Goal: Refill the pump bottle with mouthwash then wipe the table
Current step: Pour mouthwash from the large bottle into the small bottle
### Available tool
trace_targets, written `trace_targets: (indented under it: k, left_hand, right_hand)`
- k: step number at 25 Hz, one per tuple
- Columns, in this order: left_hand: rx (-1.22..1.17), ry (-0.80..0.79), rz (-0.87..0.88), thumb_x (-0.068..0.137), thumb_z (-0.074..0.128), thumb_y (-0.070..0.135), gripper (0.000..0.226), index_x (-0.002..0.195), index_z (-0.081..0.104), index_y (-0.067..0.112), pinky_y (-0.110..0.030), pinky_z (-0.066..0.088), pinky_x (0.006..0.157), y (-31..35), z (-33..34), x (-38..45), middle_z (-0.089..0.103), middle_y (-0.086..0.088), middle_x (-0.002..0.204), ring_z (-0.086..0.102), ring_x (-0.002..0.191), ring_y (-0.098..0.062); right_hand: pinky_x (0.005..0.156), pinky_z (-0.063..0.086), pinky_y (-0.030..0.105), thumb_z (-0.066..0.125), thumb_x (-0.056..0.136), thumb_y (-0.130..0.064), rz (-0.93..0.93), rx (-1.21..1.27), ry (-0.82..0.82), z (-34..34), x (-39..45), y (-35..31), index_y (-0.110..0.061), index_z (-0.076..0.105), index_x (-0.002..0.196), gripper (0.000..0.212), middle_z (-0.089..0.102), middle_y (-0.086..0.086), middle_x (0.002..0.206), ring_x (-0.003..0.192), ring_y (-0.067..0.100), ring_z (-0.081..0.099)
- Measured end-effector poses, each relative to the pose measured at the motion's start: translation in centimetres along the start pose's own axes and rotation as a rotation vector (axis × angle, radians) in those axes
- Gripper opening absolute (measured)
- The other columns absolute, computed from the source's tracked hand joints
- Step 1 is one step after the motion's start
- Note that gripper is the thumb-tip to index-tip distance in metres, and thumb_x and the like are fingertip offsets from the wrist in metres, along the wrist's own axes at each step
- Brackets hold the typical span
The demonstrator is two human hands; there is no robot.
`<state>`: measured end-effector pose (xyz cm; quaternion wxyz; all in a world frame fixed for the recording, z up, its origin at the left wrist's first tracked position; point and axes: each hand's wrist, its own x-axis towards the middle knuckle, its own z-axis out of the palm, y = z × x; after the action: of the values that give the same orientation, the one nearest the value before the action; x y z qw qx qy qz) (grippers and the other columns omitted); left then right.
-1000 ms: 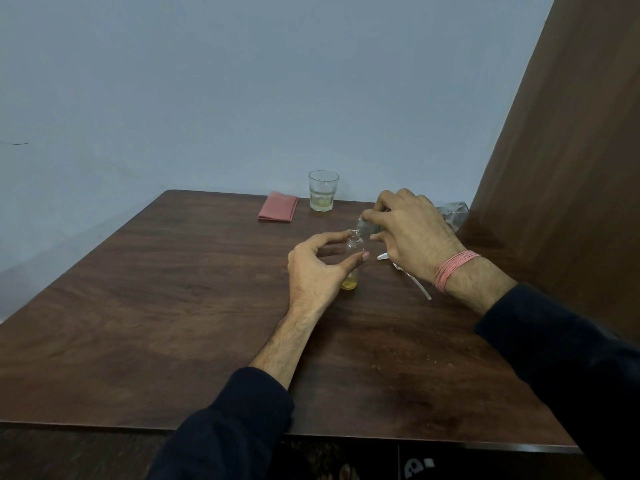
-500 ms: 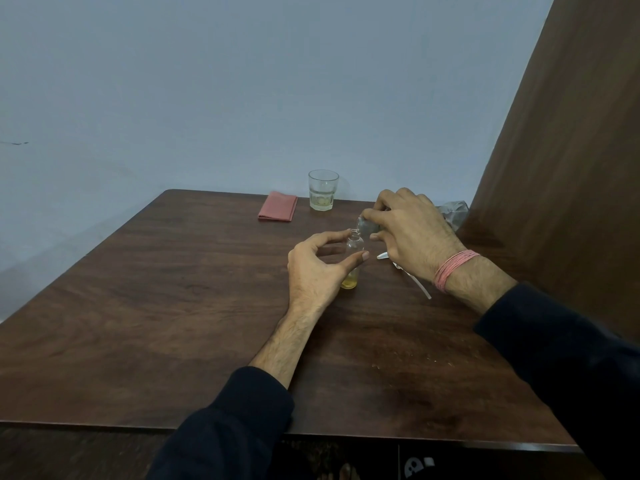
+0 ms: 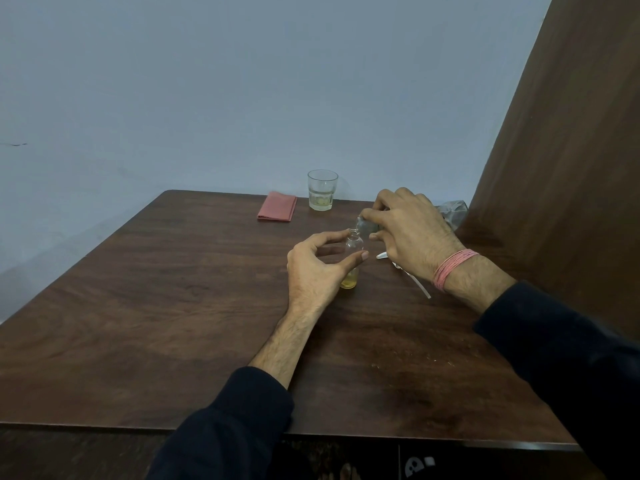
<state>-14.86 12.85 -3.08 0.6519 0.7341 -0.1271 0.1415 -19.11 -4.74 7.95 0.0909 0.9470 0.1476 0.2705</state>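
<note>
Small clear bottle [image 3: 354,249] stands upright, uncapped, mid-table, with yellow liquid at its base. Left hand [image 3: 313,271] curls around it, thumb and fingers bracing the sides. Right hand [image 3: 412,230] grips a small clear container [image 3: 363,225], tipped at the bottle's mouth. White pump head [image 3: 403,270] lies just beside, under the right wrist. Glass [image 3: 322,190] and folded pink cloth [image 3: 277,207] sit at the far edge of the table [image 3: 156,306].

No text, label, brand or number can be read anywhere; the white mark below the bench's near edge is illegible.
</note>
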Motion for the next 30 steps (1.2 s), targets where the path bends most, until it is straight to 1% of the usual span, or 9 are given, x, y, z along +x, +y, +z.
trace_targets:
  k: [3,12,17,23,28,30]
  left_hand:
    - [-0.009,0.001,-0.005,0.071,0.111,0.044,0.054,0.12,0.09,0.033,-0.041,0.072,0.095,0.02,0.02,0.01,0.088,0.012,0.113,0.083,0.105,-0.001]
    - [-0.001,0.003,0.01,0.071,0.111,0.043,0.053,0.12,0.091,0.033,-0.04,0.072,0.096,0.15,0.02,0.03,0.088,0.013,0.113,0.083,0.104,0.001]
    - [-0.003,-0.001,0.013,0.071,0.11,0.045,0.054,0.12,0.09,0.034,-0.038,0.073,0.093,-0.05,0.01,0.14,0.088,0.014,0.113,0.082,0.103,0.003]
    - [-0.025,-0.005,0.009,0.07,0.11,0.047,0.054,0.119,0.09,0.035,-0.038,0.073,0.091,-0.27,0.13,0.22,0.088,0.015,0.112,0.083,0.104,0.002]
    - [-0.018,-0.01,0.008,0.07,0.11,0.047,0.054,0.119,0.09,0.036,-0.04,0.072,0.095,-0.28,0.07,0.23,0.088,0.015,0.113,0.083,0.105,0.002]
    - [-0.025,-0.009,0.008,0.071,0.11,0.046,0.053,0.12,0.09,0.036,-0.04,0.073,0.094,-0.21,0.07,0.18,0.088,0.015,0.113,0.083,0.105,0.002]
  right_hand:
    - [0.095,0.045,0.042,0.07,0.101,-0.032,0.002,0.0,-0.002,-0.03,0.0,0.01,-0.026,0.067,0.134,0.034,0.059,-0.001,0.122,0.113,0.025,0.054]
    - [0.096,0.044,0.041,0.069,0.101,-0.031,0.004,0.003,-0.006,-0.18,-0.02,-0.1,-0.026,0.066,0.134,0.034,0.059,-0.001,0.122,0.114,0.024,0.053]
    - [0.095,0.044,0.041,0.07,0.1,-0.03,0.001,-0.007,-0.004,-0.23,-0.01,-0.07,-0.026,0.067,0.132,0.033,0.059,-0.001,0.121,0.112,0.024,0.054]
    - [0.093,0.046,0.042,0.071,0.099,-0.031,-0.004,-0.016,-0.004,-0.1,-0.02,-0.1,-0.026,0.068,0.129,0.03,0.058,-0.001,0.12,0.111,0.024,0.054]
    - [0.092,0.046,0.042,0.072,0.099,-0.031,-0.002,-0.025,0.0,-0.02,0.05,-0.07,-0.026,0.068,0.13,0.032,0.059,-0.001,0.12,0.111,0.024,0.055]
    - [0.092,0.046,0.041,0.072,0.099,-0.032,-0.004,-0.036,-0.002,-0.01,0.07,-0.1,-0.027,0.068,0.129,0.031,0.058,-0.001,0.12,0.111,0.024,0.054]
